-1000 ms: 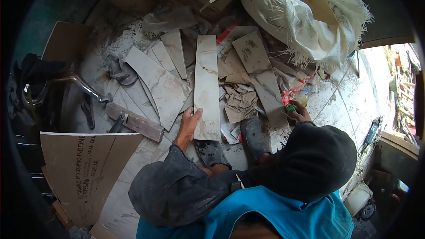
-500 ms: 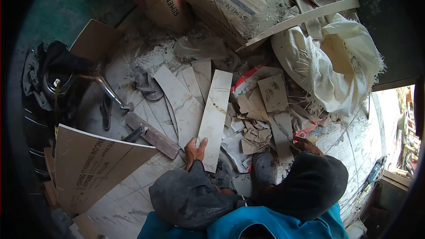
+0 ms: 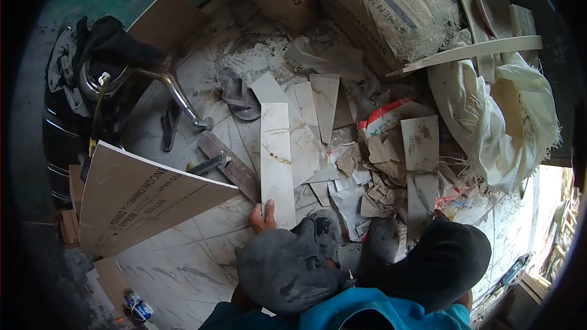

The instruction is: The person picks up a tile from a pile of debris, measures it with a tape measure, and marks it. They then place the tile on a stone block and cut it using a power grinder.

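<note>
My left hand (image 3: 263,216) has its thumb on top of a long white marble-look tile strip (image 3: 276,153), gripping it near the bottom left edge. The strip has a brown stain and overlaps other tile offcuts (image 3: 301,146). Most of my right hand (image 3: 439,214) is behind my right knee; only fingertips show, beside the lower right edge of another dusty tile strip (image 3: 422,146). Whether they grip that strip is hidden. Crumpled brown paper (image 3: 384,198) lies between the two strips. A hand float (image 3: 227,165) with a dark handle rests left of the held strip.
A printed gypsum board (image 3: 150,201) leans at left, below a chrome-legged chair (image 3: 177,88). Cement bags (image 3: 385,12) stand at the back. A white woven sack (image 3: 498,122) and a curved strip (image 3: 477,52) are at right. Sandals (image 3: 238,95) lie on the tiled floor.
My left hand has shifted the tile strip leftward and turned it straighter, towards the float. My right hand is now more hidden by my knee. The whole view has turned and moved slightly.
</note>
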Motion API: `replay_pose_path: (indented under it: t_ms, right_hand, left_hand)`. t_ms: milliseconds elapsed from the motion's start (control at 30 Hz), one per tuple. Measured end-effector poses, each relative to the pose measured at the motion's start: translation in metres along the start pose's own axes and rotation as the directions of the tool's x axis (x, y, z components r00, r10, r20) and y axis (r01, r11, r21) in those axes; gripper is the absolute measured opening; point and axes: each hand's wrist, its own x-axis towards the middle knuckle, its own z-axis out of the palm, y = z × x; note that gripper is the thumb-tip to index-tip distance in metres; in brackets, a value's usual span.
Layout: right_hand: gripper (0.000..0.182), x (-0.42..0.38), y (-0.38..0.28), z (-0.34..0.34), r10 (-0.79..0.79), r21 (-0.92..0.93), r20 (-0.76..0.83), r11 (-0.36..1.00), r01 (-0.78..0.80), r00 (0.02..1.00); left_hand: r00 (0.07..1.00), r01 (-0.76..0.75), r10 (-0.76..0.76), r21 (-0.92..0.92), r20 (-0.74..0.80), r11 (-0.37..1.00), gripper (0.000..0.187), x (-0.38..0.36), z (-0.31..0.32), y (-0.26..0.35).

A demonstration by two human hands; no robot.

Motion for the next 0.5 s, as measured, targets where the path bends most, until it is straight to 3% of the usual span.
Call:
replay_pose_path:
  t_ms: [67, 167, 200, 267, 333, 367, 400, 433, 467, 500]
  right_hand:
    - [0.051, 0.006, -0.005, -0.003, 0.002, 0.105, -0.007, 0.994, -0.001, 1.000]
    - [0.053, 0.035, -0.023, 0.001, -0.083, 0.241, 0.048, 0.968, 0.069, 0.995]
    - [0.054, 0.050, -0.036, 0.004, -0.100, 0.204, 0.086, 0.976, 0.081, 0.991]
    - [0.056, 0.082, -0.106, 0.019, -0.033, -0.212, 0.136, 0.975, 0.062, 0.990]
    - [0.053, 0.126, -0.123, 0.044, -0.133, 0.077, 0.265, 0.990, 0.116, 0.955]
    - [0.053, 0.155, -0.122, 0.058, -0.063, 0.028, 0.327, 0.998, 0.057, 0.943]
    - [0.050, 0.144, -0.167, 0.063, 0.005, -0.115, 0.267, 0.993, 0.027, 0.964]
    - [0.050, 0.164, -0.159, 0.069, -0.001, -0.003, 0.388, 1.000, 0.002, 0.922]
    - [0.057, 0.164, -0.170, 0.074, -0.082, -0.045, 0.373, 0.993, 0.106, 0.924]
    - [0.057, 0.165, -0.174, 0.076, -0.070, -0.029, 0.356, 0.996, 0.085, 0.932]
  left_hand:
    - [0.991, -0.128, 0.123, -0.110, -0.055, 0.986, 0.047, 0.001, -0.001, 0.009]
    - [0.988, -0.150, 0.145, -0.133, -0.050, 0.980, 0.046, 0.005, 0.000, 0.009]
    - [0.987, -0.156, 0.152, -0.133, -0.044, 0.979, 0.046, 0.004, -0.001, 0.015]
    - [0.977, -0.208, 0.204, -0.076, -0.064, 0.975, 0.047, 0.003, -0.005, 0.031]
    - [0.965, -0.257, 0.255, -0.030, -0.063, 0.966, 0.048, 0.011, -0.004, 0.025]
    - [0.953, -0.298, 0.298, 0.016, -0.055, 0.955, 0.048, 0.013, -0.005, 0.022]
    - [0.967, -0.253, 0.252, -0.062, -0.020, 0.966, 0.048, 0.016, -0.009, 0.023]
    - [0.960, -0.281, 0.281, -0.067, -0.009, 0.958, 0.048, 0.022, -0.014, 0.022]
    - [0.940, -0.339, 0.341, 0.056, -0.023, 0.939, 0.046, 0.027, -0.023, 0.018]
    - [0.919, -0.382, 0.393, 0.182, -0.027, 0.906, 0.044, 0.029, -0.031, 0.023]
